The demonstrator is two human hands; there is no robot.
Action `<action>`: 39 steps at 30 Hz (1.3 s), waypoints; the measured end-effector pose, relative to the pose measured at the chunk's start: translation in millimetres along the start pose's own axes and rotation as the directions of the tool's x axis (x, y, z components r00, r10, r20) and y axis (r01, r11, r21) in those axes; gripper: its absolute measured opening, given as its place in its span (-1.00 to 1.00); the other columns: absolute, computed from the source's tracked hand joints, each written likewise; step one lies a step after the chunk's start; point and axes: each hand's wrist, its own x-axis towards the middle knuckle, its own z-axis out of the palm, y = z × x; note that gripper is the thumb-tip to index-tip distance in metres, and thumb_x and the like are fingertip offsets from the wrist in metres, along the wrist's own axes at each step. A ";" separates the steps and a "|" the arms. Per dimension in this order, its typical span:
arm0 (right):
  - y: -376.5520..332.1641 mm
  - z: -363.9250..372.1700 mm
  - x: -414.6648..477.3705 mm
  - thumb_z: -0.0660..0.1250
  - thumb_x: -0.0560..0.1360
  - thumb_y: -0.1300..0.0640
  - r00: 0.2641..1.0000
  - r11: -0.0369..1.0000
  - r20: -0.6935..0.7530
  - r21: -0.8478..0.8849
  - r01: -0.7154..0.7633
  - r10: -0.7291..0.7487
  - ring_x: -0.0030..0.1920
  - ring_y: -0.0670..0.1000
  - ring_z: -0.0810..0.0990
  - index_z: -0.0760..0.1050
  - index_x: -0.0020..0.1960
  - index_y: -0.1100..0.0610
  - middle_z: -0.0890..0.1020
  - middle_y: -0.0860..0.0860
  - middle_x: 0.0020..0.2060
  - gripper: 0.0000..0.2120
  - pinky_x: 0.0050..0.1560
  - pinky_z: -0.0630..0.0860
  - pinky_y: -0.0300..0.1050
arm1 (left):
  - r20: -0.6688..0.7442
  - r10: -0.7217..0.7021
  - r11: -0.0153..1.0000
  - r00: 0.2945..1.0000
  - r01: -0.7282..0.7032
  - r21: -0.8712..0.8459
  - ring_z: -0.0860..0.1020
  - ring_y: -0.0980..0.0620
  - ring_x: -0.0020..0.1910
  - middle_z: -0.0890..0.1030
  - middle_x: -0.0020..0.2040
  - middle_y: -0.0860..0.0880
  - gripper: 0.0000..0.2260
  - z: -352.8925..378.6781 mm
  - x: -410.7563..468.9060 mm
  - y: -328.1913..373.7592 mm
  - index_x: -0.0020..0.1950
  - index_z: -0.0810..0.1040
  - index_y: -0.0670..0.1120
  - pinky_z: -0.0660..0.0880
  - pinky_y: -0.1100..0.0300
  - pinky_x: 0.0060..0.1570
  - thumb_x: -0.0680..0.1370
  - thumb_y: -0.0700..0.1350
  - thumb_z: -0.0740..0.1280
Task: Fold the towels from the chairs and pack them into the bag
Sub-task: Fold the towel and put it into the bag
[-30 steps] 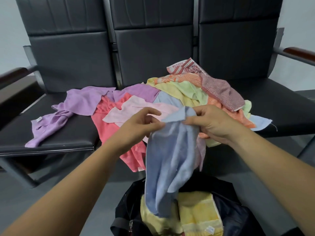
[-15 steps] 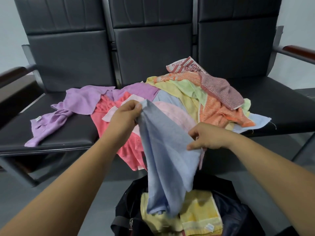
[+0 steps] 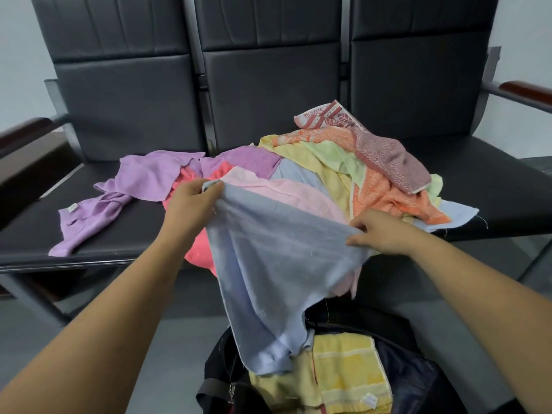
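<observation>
Blue towel (image 3: 277,264) hangs over the bag (image 3: 418,380), top edge running left-right between both hands. Left hand (image 3: 191,201) pinches the corner above bag's left; right hand (image 3: 379,234) pinches the other end, probably its corner.

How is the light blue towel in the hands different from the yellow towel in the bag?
The light blue towel hangs unfolded, pinched by the left hand and the right hand; the yellow towel lies folded in the bag. The light blue towel looks plain; the yellow towel has pale bands and a white label. Both are soft cloth.
</observation>
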 end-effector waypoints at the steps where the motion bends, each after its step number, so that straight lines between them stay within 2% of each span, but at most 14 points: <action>1: 1.9 -0.5 0.2 0.43 0.56 0.08 0.999 1.000 -0.040 0.014 -0.020 0.021 -0.35 -0.03 0.39 0.51 -0.24 0.25 0.45 0.03 -0.38 -0.70 -0.30 0.29 -0.11 | -0.009 -0.014 1.000 1.000 0.014 0.011 0.38 0.19 -0.44 0.48 -0.25 -0.07 -0.71 -1.4 0.4 -1.6 0.01 0.58 -0.33 0.33 0.41 -0.41 0.62 -0.08 0.30; 4: 4.0 -3.4 -1.0 0.41 0.56 0.08 0.981 0.988 -0.186 0.151 -0.030 0.058 -0.31 0.02 0.38 0.38 -0.30 0.13 0.40 0.02 -0.39 -0.66 -0.26 0.33 -0.07 | -0.007 0.003 1.000 1.000 -0.003 -0.001 0.38 0.10 -0.32 0.44 -0.27 -0.05 -0.68 -5.0 2.2 -5.0 -0.04 0.54 -0.33 0.34 0.20 -0.26 0.59 -0.04 0.30; 9: 7.1 -9.6 -1.6 0.48 0.51 0.04 0.915 0.964 -0.370 0.257 -0.064 0.159 -0.36 0.03 0.38 0.44 -0.33 0.22 0.42 0.07 -0.43 -0.62 -0.31 0.27 -0.06 | 0.097 0.057 0.975 0.994 -0.076 0.209 0.18 0.13 -0.47 0.25 -0.46 0.12 -0.65 -12.7 1.9 -3.0 -0.32 0.46 -0.20 0.12 0.22 -0.41 0.60 -0.04 0.35; 11: 9.4 -10.5 -0.1 0.49 0.50 0.01 0.885 0.960 -0.427 0.271 -0.071 0.186 -0.35 0.05 0.40 0.54 -0.27 0.32 0.47 0.16 -0.42 -0.61 -0.29 0.27 -0.04 | 0.172 0.039 0.944 0.984 -0.093 0.318 0.24 0.12 -0.46 0.35 -0.43 0.05 -0.73 -13.4 1.4 -2.3 -0.21 0.56 -0.24 0.20 0.19 -0.38 0.59 -0.07 0.34; 13: 7.0 -10.5 0.3 0.50 0.50 -0.01 0.869 0.953 -0.448 0.293 -0.078 0.209 -0.35 0.07 0.39 0.56 -0.25 0.35 0.50 0.23 -0.40 -0.59 -0.29 0.27 -0.05 | 0.236 -0.001 0.935 0.972 -0.083 0.345 0.43 0.07 -0.42 0.55 -0.34 0.01 -0.86 -12.9 -0.2 -1.1 -0.06 0.67 -0.08 0.40 0.20 -0.31 0.57 -0.15 0.31; 16: -4.8 -10.1 -1.8 0.52 0.49 0.04 0.881 0.902 -0.386 0.421 -0.096 0.274 -0.33 0.06 0.45 0.59 -0.20 0.33 0.53 0.22 -0.38 -0.67 -0.29 0.35 -0.11 | 0.337 -0.105 0.994 0.936 0.086 0.073 0.55 0.02 -0.30 0.58 -0.26 -0.08 -0.76 -9.0 -6.0 2.7 0.04 0.67 -0.02 0.61 0.18 -0.18 0.57 -0.28 0.27; 19: -24.2 -10.5 -5.9 0.46 0.51 0.29 0.911 0.718 -0.172 0.676 -0.168 0.375 -0.26 0.07 0.60 0.65 -0.04 0.26 0.64 0.14 -0.26 -0.95 -0.37 0.52 -0.15 | 0.443 -0.088 0.970 0.892 0.178 -0.166 0.57 0.00 -0.21 0.57 -0.19 -0.13 -0.79 -2.6 -10.6 8.1 0.02 0.66 -0.12 0.62 0.18 -0.15 0.60 -0.34 0.26; 22: -44.8 -4.9 -8.3 0.36 0.50 0.48 0.942 0.509 -0.035 0.848 -0.148 0.332 -0.17 0.08 0.64 0.65 0.07 0.29 0.67 0.19 -0.16 -0.79 -0.20 0.61 -0.09 | 0.600 -0.005 0.924 0.800 0.233 -0.302 0.65 -0.04 -0.07 0.66 -0.05 -0.13 -0.82 3.2 -17.5 13.7 0.10 0.63 -0.21 0.61 0.22 -0.03 0.58 -0.37 0.30; 25: -61.7 3.2 -8.7 0.40 0.50 0.43 0.951 0.462 -0.116 0.886 -0.030 0.286 -0.12 0.03 0.67 0.68 -0.02 0.23 0.71 0.15 -0.11 -0.84 -0.06 0.63 -0.14 | 0.667 0.101 0.985 0.738 0.020 -0.170 0.69 0.00 0.06 0.72 0.02 -0.11 -0.74 9.1 -27.4 20.3 0.23 0.59 -0.18 0.59 0.23 0.11 0.56 -0.38 0.38; 29: -75.0 6.5 -11.3 0.49 0.50 0.24 0.923 0.703 -0.346 0.699 0.135 0.167 -0.18 -0.18 0.60 0.71 -0.09 0.05 0.71 -0.05 -0.18 -0.90 -0.13 0.51 -0.33 | 0.622 0.173 0.985 0.763 -0.149 -0.092 0.71 0.00 -0.06 0.74 -0.09 -0.07 -0.87 18.6 -35.2 26.1 0.09 0.66 -0.17 0.63 0.14 0.06 0.61 -0.30 0.35; 32: -80.0 7.1 -12.7 0.54 0.47 0.17 0.897 0.810 -0.428 0.563 0.167 0.112 -0.21 0.00 0.59 0.73 -0.09 0.09 0.71 0.13 -0.17 -0.97 -0.12 0.54 -0.19 | 0.611 0.230 0.964 0.758 -0.262 -0.039 0.64 0.14 -0.07 0.70 -0.06 0.04 -0.92 21.7 -38.3 28.9 -0.01 0.73 -0.06 0.53 0.25 0.03 0.57 -0.18 0.44; 34: -83.6 6.9 -14.0 0.53 0.48 0.20 0.911 0.761 -0.386 0.632 0.148 0.143 -0.33 0.09 0.55 0.72 -0.08 0.14 0.68 0.19 -0.25 -0.97 -0.30 0.54 -0.13 | 0.596 0.212 0.966 0.775 -0.259 -0.007 0.55 0.29 0.04 0.60 0.08 0.15 -0.94 24.0 -39.2 29.0 -0.04 0.74 0.03 0.43 0.34 0.12 0.53 -0.10 0.48; 36: -89.7 7.2 -16.4 0.50 0.49 0.29 0.946 0.639 -0.291 0.757 0.136 0.144 -0.44 0.03 0.49 0.68 -0.06 0.21 0.60 0.17 -0.37 -0.96 -0.44 0.47 -0.20 | 0.641 0.173 0.981 0.747 -0.188 -0.046 0.50 0.31 0.26 0.55 0.29 0.17 -0.93 25.8 -39.9 26.9 -0.02 0.74 0.04 0.40 0.24 0.33 0.55 -0.10 0.47; 39: -97.4 7.5 -20.3 0.42 0.51 0.40 0.981 0.478 -0.183 0.869 0.130 0.065 -0.37 0.01 0.59 0.63 0.02 0.27 0.63 0.17 -0.34 -0.88 -0.27 0.62 -0.18 | 0.662 0.190 0.981 0.725 -0.162 -0.104 0.61 0.10 0.21 0.68 0.17 -0.01 -0.91 30.9 -43.4 24.1 0.03 0.71 -0.06 0.48 0.05 0.33 0.59 -0.11 0.42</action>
